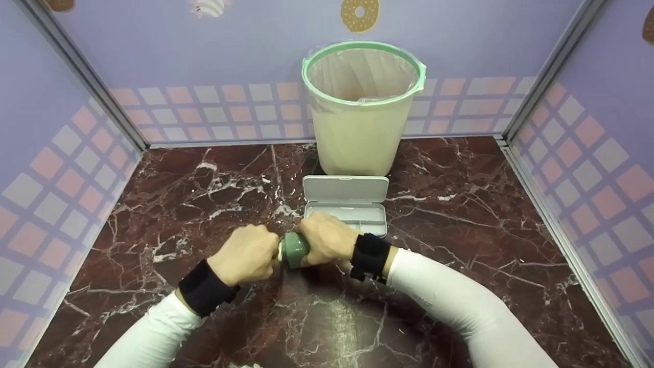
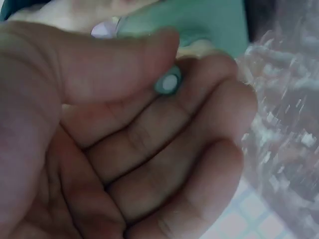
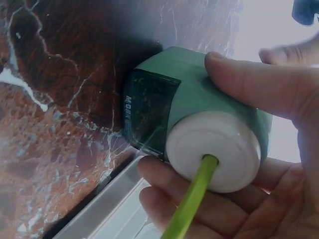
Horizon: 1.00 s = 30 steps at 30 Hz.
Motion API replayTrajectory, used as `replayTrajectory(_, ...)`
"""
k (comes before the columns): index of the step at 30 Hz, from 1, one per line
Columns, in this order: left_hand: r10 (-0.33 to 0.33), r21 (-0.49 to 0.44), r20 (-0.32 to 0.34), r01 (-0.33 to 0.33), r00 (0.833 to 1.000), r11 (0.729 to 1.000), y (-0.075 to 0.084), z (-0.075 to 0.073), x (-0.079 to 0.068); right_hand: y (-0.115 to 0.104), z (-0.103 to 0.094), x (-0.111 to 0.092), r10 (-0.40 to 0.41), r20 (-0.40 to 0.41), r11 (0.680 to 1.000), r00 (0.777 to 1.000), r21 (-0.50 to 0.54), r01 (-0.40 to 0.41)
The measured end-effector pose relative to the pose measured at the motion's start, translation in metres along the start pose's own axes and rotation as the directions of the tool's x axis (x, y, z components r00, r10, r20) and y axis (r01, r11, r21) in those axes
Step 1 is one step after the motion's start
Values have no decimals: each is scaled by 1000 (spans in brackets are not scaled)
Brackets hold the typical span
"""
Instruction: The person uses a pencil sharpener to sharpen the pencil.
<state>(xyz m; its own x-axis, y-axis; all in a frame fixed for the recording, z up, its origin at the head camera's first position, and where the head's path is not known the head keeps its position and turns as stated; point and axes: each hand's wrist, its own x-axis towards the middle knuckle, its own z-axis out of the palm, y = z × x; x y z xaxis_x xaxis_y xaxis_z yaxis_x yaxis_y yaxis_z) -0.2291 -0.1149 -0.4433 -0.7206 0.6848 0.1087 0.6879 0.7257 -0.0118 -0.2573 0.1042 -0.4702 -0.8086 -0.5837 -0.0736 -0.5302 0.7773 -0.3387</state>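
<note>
My right hand [image 1: 329,239] holds a green pencil sharpener [image 1: 296,250] above the table, thumb on one side and fingers underneath. In the right wrist view, the sharpener [image 3: 194,79] shows a dark see-through compartment and a round white face. A light green pencil [image 3: 192,199] sticks out of the hole in that face. Close against the white face is my left hand [image 1: 248,254]. Thumb and forefinger pinch the pencil, whose green end with a pale centre [image 2: 169,83] shows in the left wrist view; the other fingers are curled.
An open grey-white pencil case [image 1: 346,189] lies just beyond my right hand, its lid raised. Behind it stands a cream bin [image 1: 360,135] with a green rim and a clear liner. Patterned walls enclose the dark marbled table [image 1: 204,204] at the back and sides.
</note>
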Motion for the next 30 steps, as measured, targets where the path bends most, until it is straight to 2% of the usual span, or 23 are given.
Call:
replayTrajectory(5, -17, -126, 85, 28, 996, 992, -9, 26, -3, 1, 1, 1, -16, 7, 1000, 1000, -19, 17)
replayTrajectory(9, -43, -254, 178, 88, 983, 963, -23, 42, 6, 1, 1, 2, -42, 3, 999, 999, -22, 42)
replayTrajectory(13, -56, -320, 221, 126, 974, 939, -36, 50, 18, 1, 0, 1, -58, -10, 998, 998, -29, 58)
replayTrajectory(21, -70, -270, 240, 136, 968, 953, -47, 47, 33, 1, -2, 2, -59, -1, 998, 998, -25, 59)
replayTrajectory(26, -51, -243, 243, 111, 969, 964, -46, 42, 40, 3, -3, 2, -62, 10, 998, 998, -27, 63)
replayTrajectory(30, -42, -203, 217, 87, 975, 975, -47, 38, 44, 3, -3, 3, -69, 10, 997, 998, -38, 69)
